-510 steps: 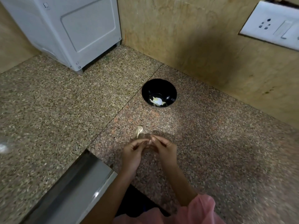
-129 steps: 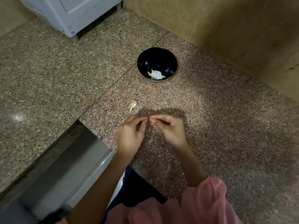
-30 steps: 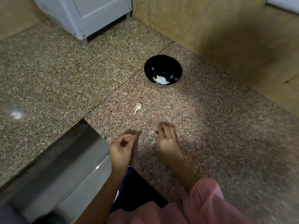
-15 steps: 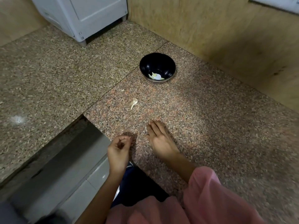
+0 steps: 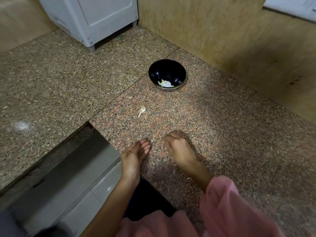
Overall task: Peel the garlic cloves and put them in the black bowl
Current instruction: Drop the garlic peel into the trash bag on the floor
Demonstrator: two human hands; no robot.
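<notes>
- Down on the speckled stone surface [image 5: 222, 134], the left hand [image 5: 132, 157] lies palm-up at the edge, fingers loosely spread, a small pale scrap [image 5: 151, 141] at its fingertips.
- Just beside it, the right hand [image 5: 177, 147] rests knuckles-up, fingers curled under; whether they pinch anything cannot be told.
- An unpeeled garlic clove [image 5: 142, 110] lies between the hands and the black bowl [image 5: 167, 74], which holds pale pieces.

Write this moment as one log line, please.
left hand: open, palm up, by counter edge | right hand: on counter | clove: unpeeled, loose | bowl: peeled pieces
</notes>
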